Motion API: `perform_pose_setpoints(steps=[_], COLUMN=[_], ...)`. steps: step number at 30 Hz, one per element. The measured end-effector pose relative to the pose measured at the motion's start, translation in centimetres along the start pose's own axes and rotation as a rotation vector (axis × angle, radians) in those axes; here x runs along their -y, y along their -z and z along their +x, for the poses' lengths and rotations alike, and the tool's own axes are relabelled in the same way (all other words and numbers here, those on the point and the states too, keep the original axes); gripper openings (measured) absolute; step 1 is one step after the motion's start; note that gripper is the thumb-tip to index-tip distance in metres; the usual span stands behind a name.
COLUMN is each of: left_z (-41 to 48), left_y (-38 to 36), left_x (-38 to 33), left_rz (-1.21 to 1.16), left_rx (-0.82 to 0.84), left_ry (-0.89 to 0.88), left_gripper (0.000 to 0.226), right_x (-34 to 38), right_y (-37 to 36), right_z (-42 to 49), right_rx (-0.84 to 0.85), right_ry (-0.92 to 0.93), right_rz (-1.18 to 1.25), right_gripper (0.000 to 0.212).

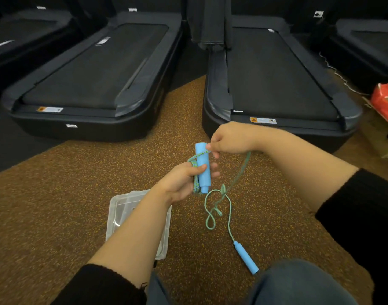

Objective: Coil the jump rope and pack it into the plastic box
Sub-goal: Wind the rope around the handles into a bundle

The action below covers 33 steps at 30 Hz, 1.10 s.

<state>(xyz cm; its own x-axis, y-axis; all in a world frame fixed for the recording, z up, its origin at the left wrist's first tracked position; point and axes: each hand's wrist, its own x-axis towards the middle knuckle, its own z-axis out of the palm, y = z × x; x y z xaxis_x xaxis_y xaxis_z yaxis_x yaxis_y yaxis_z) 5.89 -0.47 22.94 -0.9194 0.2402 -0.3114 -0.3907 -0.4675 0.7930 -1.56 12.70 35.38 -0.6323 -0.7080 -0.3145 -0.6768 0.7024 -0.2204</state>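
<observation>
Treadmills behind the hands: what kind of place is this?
Probably a gym: a row of treadmills, speckled rubber floor, and a jump rope being coiled.

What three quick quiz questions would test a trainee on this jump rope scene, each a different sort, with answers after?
1. True or false: the second handle is already in the box.
2. Which hand grips the handle with cord wound round it? A) left hand B) right hand
3. Fill in: the loose cord lies on the ____.

Key: 1. False, it lies on the floor beside the person's knee. 2. A; the right hand pinches the cord near the handle's top. 3. Floor.
</observation>
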Motion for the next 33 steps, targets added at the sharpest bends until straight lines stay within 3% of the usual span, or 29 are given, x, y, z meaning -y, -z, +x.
perform_pose_setpoints(steps=[2, 5, 7, 11, 18, 24, 30, 33], left_z=[-0.4, -0.6, -0.6, -0.7, -0.2, -0.4, -0.7, -1.2], left_y=[0.1, 0.4, 0.6, 0.1, -1.3, -1.7, -2.0, -2.5], left_x=[-0.5, -1.0, -1.1, -1.3, -0.9, -1.0, -1.4, -1.3], left_rz=[-0.097, -0.287, -0.371, -0.367, -0.227, -0.200, -0.233, -0.166], left_rx=[0.041, 0.070, 0.025, -0.045, -0.145, -0.149, -0.050, 0.022], left_ry=[-0.054, -0.094, -0.117, -0.160, -0.235, -0.251, -0.182, -0.124], left_gripper=[0.031, 0.063, 0.070, 0.064, 0.028, 0.027, 0.030, 0.030], right_x=[0.4, 0.6, 0.6, 0.5, -0.1, -0.8, -1.4, -3.2], right_y=[-0.7, -1.8, -2.7, -5.1, -8.6, -10.9, -15.0, -14.9], right_z=[-0.9, -1.9, -2.6, -3.2, -3.6, -3.5, -2.4, -1.2], right_rx=[0.034, 0.067, 0.093, 0.157, 0.185, 0.315, 0.543, 0.576], right_ry=[-0.016, -0.021, -0.010, -0.009, -0.015, 0.004, 0.058, 0.036], right_rz=[0.015, 0.105, 0.149, 0.246, 0.435, 0.668, 0.721, 0.727], right_gripper=[0.036, 0.039, 0.041, 0.037, 0.035, 0.037, 0.038, 0.036])
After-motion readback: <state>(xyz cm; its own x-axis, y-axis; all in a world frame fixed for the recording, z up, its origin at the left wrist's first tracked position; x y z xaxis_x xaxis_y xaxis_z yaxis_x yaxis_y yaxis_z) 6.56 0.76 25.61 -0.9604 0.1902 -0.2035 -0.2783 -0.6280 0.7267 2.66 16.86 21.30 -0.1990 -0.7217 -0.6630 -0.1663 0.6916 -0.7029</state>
